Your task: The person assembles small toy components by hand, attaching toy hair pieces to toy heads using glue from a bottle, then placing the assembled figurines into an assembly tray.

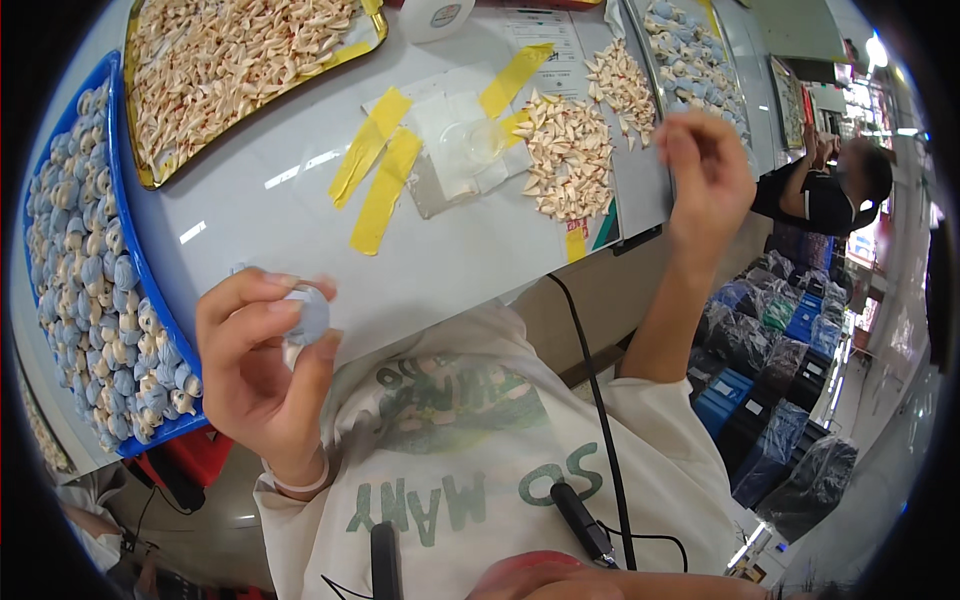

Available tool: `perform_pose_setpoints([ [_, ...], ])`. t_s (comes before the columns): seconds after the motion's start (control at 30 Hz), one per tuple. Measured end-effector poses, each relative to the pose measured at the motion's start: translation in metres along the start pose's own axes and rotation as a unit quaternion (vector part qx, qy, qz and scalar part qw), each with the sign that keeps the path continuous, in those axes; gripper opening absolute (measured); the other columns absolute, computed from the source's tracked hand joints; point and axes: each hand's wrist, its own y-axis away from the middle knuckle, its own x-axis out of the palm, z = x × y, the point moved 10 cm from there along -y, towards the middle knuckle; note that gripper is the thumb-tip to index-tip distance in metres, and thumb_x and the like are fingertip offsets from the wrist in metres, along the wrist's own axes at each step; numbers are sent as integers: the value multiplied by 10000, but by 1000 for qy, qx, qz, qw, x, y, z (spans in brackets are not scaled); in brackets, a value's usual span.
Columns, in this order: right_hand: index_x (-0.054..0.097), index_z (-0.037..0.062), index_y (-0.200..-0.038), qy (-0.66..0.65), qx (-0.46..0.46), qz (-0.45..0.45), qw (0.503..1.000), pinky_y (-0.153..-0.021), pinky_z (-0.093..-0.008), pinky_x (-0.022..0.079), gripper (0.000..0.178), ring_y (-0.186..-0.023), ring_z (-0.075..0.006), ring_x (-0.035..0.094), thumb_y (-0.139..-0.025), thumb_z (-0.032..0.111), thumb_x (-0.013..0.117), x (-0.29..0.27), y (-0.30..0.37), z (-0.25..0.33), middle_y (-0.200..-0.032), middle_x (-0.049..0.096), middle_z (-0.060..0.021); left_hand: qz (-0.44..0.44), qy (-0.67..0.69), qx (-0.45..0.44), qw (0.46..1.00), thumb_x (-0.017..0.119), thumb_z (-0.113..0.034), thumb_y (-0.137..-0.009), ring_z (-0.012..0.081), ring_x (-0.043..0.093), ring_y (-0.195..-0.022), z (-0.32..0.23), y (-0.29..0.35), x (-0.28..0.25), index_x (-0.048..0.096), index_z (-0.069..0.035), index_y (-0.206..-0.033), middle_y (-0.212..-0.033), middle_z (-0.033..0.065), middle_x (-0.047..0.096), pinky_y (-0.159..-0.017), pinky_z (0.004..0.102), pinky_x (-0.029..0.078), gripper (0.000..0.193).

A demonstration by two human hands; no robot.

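Pale grey counter (270,220), its near edge running along the person's front. A smooth stretch of surface separates the blue tray (163,305) at left from the strips of yellow tape (385,190) near the middle. Beyond, the yellow-edged tray (352,52) bounds the far left; the mound of cream pointed pieces (570,160) takes up the right, near the counter's right-hand end. Left hand (265,365): raised beside the near edge, thumb and fingertips pinching a blue rounded piece (313,317), which lies well apart from the other hand. Right hand (710,180): raised to the right of the mound, just nearer the person than the blue-and-white pieces (690,60), fingers curled; blur makes it impossible to tell whether they grip anything.
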Motion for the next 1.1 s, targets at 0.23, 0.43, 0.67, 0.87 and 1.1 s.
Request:
perform_pose_setpoints([
  [0.23,596,-14,-863,388,-90,87,913,-709,-284,417,151,-801,-198,530,-739,73,592,53,-88,-1,-844,567,-113,81,49,-45,994,672,5,-679,211,555,-874,15,0,23,519,38,-1001,-1004,143,508,-719,248,468,358],
  [0.43,605,-6,-787,428,-102,78,895,-711,-366,409,134,-785,-285,515,-682,79,608,53,-109,-28,-766,527,-146,70,222,-173,957,675,34,-668,205,551,-896,29,0,50,520,52,-1002,-1012,127,504,-757,279,481,369],
  [0.67,595,-20,-908,234,-64,42,969,-672,-206,421,223,-730,-77,535,-806,178,583,5,-108,-43,-816,604,-27,109,256,-176,944,700,42,-643,160,540,-862,35,2,60,516,62,-1017,-986,109,505,-759,271,477,418],
  [0.87,560,-51,-908,-94,-15,-12,995,-586,-238,460,150,-666,-139,560,-782,29,568,11,-48,18,-807,593,-106,113,263,-186,940,715,25,-637,141,522,-861,38,7,61,519,60,-1019,-964,96,508,-782,255,434,431],
  [1.1,591,-34,-824,-56,-280,265,921,-474,-216,391,205,-557,-147,505,-627,-84,623,109,63,129,-731,551,-91,122,237,-155,951,730,9,-618,142,513,-846,34,12,62,529,58,-984,-937,91,500,-778,263,428,421],
])
